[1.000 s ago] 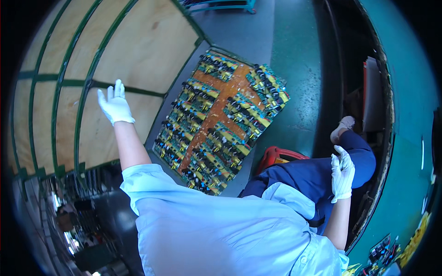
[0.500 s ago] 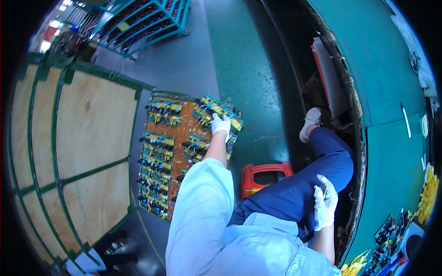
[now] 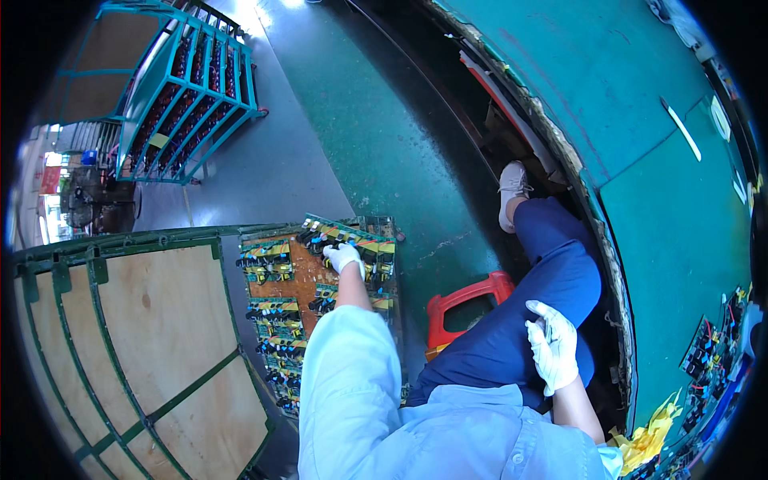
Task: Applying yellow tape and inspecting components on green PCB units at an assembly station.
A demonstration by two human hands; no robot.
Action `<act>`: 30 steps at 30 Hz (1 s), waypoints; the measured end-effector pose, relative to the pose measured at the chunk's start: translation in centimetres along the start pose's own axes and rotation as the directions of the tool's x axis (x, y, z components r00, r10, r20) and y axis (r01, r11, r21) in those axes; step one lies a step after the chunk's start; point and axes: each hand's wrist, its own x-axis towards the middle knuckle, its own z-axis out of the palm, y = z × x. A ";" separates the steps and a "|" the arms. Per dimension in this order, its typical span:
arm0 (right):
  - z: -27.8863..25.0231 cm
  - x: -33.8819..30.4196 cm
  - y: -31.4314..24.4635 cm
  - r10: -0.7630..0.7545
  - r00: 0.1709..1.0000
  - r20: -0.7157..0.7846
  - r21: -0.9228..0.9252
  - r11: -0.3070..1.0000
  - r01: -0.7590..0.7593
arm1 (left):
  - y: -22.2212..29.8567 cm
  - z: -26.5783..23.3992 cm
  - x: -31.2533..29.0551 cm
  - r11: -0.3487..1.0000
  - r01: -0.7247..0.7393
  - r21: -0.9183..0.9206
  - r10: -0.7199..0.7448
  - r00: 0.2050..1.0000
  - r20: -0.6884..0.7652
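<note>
My left hand (image 3: pixel 344 260), in a white glove, reaches to the far end of a wooden board (image 3: pixel 302 266) bearing rows of circuit boards. Its fingers are curled on a green circuit board strip (image 3: pixel 364 242) with yellow and black components, which sits at a slant to the other rows. The fingertips are partly hidden among the components. Close to the left hand lie more circuit boards (image 3: pixel 276 340) in a column on the left side of the wooden board. My right hand (image 3: pixel 554 348), also gloved in white, hovers over my thigh, loosely bent with thumb apart and nothing in it.
Left of the boards stands a plywood panel (image 3: pixel 172 320) in a green metal frame. A teal rack (image 3: pixel 188 112) on wheels is farther off. Beside my leg is a red plastic frame (image 3: pixel 438 320). A green worktop (image 3: pixel 664 232) runs along the right, with yellow material (image 3: pixel 652 436) at its near end.
The view has turned, so the rack and plywood panel appear rotated and more of the rack shows. My left hand stays at the slanted circuit board; the right hand remains over my thigh.
</note>
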 end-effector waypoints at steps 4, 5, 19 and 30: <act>0.0 -0.4 1.0 -0.007 1.000 0.001 0.132 0.991 0.006 | 3.9 -6.7 -6.1 0.664 0.302 -0.684 0.014 0.909 0.416; -0.2 -0.6 1.8 -0.069 0.998 0.011 0.118 0.991 0.067 | 3.7 -8.7 -7.5 0.527 0.394 -0.753 0.139 0.834 0.534; -9.0 -14.6 1.6 -0.298 0.713 -0.635 -0.084 0.944 0.320 | 14.6 -8.3 -48.4 0.735 0.643 -0.217 0.562 -0.397 0.726; -13.0 -17.8 6.2 -0.527 0.513 -0.678 -0.529 0.834 0.157 | 10.9 -8.1 -59.9 0.854 0.502 0.139 0.248 -0.627 0.738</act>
